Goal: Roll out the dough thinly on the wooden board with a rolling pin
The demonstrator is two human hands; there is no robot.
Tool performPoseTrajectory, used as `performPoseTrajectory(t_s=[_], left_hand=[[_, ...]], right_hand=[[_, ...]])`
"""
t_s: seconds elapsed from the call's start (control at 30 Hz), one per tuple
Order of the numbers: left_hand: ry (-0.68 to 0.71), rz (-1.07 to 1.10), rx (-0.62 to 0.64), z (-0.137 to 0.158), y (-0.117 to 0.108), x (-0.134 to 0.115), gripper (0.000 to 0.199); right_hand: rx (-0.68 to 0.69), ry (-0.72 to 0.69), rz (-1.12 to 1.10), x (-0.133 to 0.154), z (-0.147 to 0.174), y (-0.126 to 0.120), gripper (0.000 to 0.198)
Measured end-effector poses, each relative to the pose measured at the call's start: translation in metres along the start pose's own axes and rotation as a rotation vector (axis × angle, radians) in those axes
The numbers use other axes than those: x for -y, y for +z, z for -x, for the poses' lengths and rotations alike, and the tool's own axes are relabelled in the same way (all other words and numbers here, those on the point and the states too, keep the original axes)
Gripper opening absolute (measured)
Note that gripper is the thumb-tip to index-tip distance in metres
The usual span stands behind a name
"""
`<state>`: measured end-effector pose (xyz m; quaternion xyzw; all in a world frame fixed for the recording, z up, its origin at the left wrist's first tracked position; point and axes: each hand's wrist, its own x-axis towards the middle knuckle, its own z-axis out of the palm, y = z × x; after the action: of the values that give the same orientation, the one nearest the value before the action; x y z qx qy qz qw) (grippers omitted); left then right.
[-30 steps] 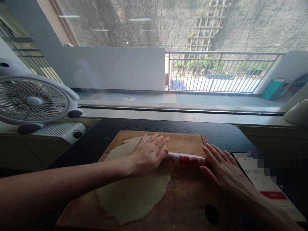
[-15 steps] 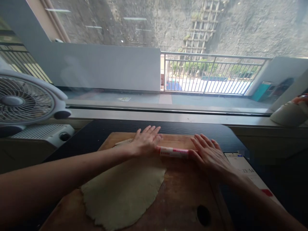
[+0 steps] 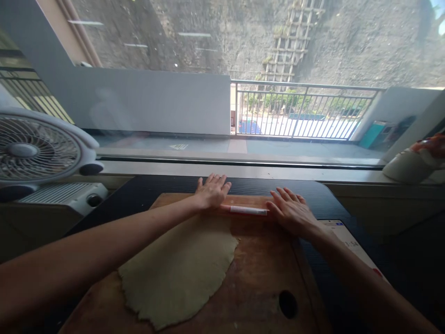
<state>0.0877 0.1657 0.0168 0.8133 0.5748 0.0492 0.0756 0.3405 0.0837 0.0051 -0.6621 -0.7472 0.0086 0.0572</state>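
A rolling pin (image 3: 249,210) with a white label lies crosswise near the far edge of a wooden board (image 3: 260,260). My left hand (image 3: 212,192) rests on its left part, palm down, fingers stretched forward. On its right end lies my right hand (image 3: 289,209), also flat with the fingers extended. The ends of the pin are hidden under the hands. A thin, rolled-out sheet of dough (image 3: 181,273) with ragged edges covers the left half of the board. Its far part passes beneath the pin and my left forearm.
A phone (image 3: 342,236) lies right of the board on the dark table (image 3: 306,188). A white fan (image 3: 38,148) stands at the left. Behind the table runs a window sill (image 3: 243,170), with a pale pot (image 3: 408,164) at its right end.
Both hands have moved slightly forward, and the rolling pin has rolled away from me; its label shows a different side. The dough looks much the same.
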Motion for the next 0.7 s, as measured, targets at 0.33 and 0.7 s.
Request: performPoseTrajectory(t_s=[0.33, 0.7], left_hand=[[0.170, -0.067, 0.017, 0.051, 0.001, -0.002, 0.062], [0.022, -0.030, 0.034, 0.024, 0.000, -0.002, 0.061]], right_hand=[[-0.072, -0.218, 0.071, -0.003, 0.051, 0.009, 0.064], [-0.027, -0.131, 0.054, 0.002, 0.027, 0.004, 0.063]])
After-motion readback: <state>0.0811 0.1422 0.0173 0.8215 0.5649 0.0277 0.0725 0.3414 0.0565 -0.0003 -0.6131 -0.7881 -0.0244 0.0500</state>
